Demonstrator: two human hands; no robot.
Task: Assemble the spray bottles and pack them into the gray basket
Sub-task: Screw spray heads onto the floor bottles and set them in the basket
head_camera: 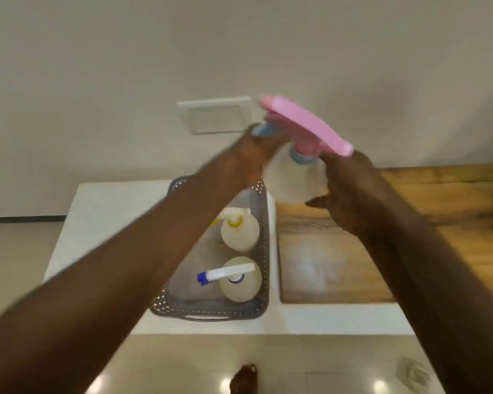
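Note:
A translucent white bottle (pixel 293 180) is raised above the table, tilted, with a pink spray head (pixel 308 123) and blue collar on its neck. My right hand (pixel 345 191) is wrapped around the bottle's body. The fingers of my left hand (pixel 256 146) close around the blue trigger end of the pink spray head. Below them stands the gray basket (pixel 264 263) on the white table. Inside it are two upright bottles: one with a yellow-collared white sprayer (pixel 239 231) and one with a blue-tipped white sprayer (pixel 239 278).
The white table (pixel 103 211) carries a wooden board (pixel 382 251) to the right of the basket. A white wall panel (pixel 215 115) sits behind. Glossy floor tiles and a foot (pixel 244 379) show near the bottom edge.

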